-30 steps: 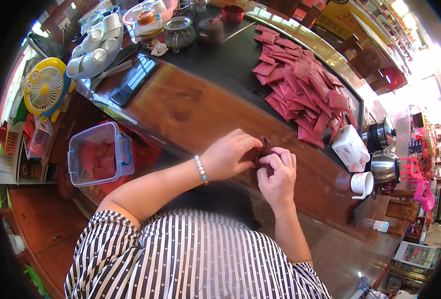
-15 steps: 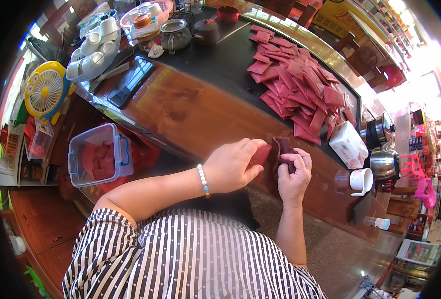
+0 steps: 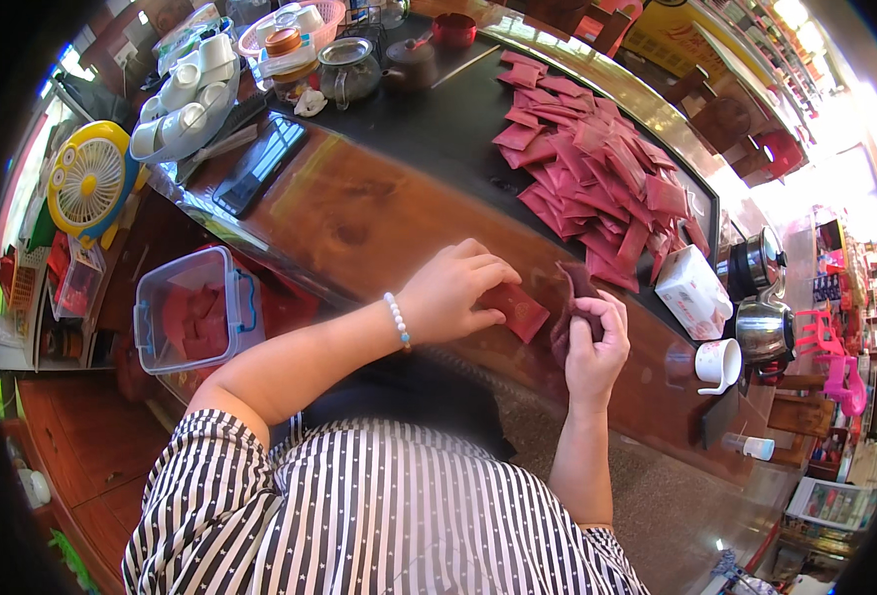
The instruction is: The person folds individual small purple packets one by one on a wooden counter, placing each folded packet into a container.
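Above the wooden table [image 3: 359, 218], our left hand [image 3: 453, 295] pinches a red packet [image 3: 521, 313], our right hand [image 3: 597, 349] grips a dark maroon cloth [image 3: 577, 282] just beside it, a heap of packets [image 3: 592, 164] beyond.

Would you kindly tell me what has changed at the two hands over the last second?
The right hand moved rightward, carrying the soft dark-maroon cloth-like piece. The left hand, earlier at that piece, is now apart from it and holds a flat red rectangular packet. The heap of flat red packets and the clear plastic box with blue latches stayed put.
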A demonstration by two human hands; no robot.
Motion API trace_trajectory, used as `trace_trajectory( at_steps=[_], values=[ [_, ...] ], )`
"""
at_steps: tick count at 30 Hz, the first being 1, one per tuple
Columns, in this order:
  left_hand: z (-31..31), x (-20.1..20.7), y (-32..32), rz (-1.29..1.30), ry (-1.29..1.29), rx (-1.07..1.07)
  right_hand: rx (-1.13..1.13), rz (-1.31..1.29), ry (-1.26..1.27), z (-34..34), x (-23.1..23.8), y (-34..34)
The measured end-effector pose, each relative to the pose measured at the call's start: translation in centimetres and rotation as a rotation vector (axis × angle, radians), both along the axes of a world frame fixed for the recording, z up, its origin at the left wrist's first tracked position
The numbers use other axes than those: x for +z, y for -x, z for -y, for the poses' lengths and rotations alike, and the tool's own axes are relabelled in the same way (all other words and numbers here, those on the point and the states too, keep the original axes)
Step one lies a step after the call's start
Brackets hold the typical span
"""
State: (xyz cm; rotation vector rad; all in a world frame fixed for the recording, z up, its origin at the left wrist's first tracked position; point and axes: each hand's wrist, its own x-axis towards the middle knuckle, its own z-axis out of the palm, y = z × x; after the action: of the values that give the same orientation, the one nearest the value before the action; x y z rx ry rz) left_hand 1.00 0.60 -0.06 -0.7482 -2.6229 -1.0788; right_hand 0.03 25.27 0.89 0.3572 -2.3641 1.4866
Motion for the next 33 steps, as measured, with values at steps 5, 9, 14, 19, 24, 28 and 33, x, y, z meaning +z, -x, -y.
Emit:
trace_trajectory(
  at_steps=[5, 9, 14, 19, 24, 28, 33],
  values=[
    [-0.3, -0.2, -0.1, 0.026, -0.07, 0.067, 0.22, -0.132, -0.471, 4.7, 0.0, -0.6],
    [-0.1, -0.1, -0.2, 0.012, -0.071, 0.043, 0.163, -0.11, -0.521, 3.2, 0.1, -0.8],
    [0.0, -0.3, -0.2, -0.007, -0.071, 0.034, 0.104, -0.009, -0.414, -0.1, 0.5, -0.9],
    [0.0, -0.2, -0.2, -0.002, -0.059, 0.033, 0.118, -0.048, -0.26, 2.2, 1.3, -1.3],
    [0.0, -0.1, -0.1, -0.002, -0.062, 0.024, 0.194, -0.097, -0.46, 3.3, 0.2, -1.6],
    [0.0, -0.1, -0.3, -0.047, -0.04, 0.045, 0.079, -0.057, -0.491, 0.4, -0.1, -0.9],
    [-0.3, 1.5, 0.5, 0.103, 0.12, 0.067, 0.052, -0.101, -0.372, -0.9, -0.7, -0.9]
  ],
)
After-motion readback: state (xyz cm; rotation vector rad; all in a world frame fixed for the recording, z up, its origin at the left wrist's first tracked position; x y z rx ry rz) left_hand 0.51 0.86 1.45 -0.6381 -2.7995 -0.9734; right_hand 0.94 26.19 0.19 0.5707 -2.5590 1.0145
